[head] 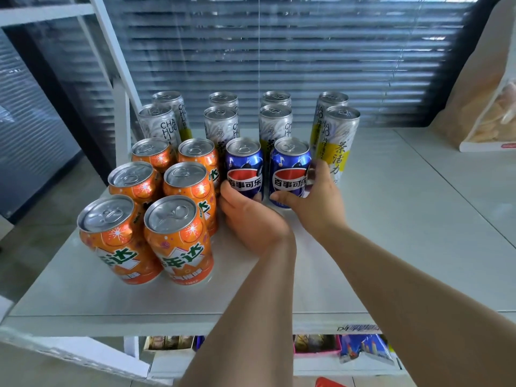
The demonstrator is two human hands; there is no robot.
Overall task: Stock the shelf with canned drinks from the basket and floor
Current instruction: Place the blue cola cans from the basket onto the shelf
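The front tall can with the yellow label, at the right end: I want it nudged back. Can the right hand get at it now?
Probably yes, once free: the right hand grips a blue can right beside the tall can, and the shelf to its right is bare.

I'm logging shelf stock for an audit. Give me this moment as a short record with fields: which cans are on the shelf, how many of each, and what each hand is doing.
shelf: white board, cans grouped towards its left
orange cans: six, two columns of three, front left
blue cans: two, left blue can and right blue can, side by side
tall silver cans: eight, four pairs at the back
left hand: grips left blue can
right hand: grips right blue can
other: snack bag, far right
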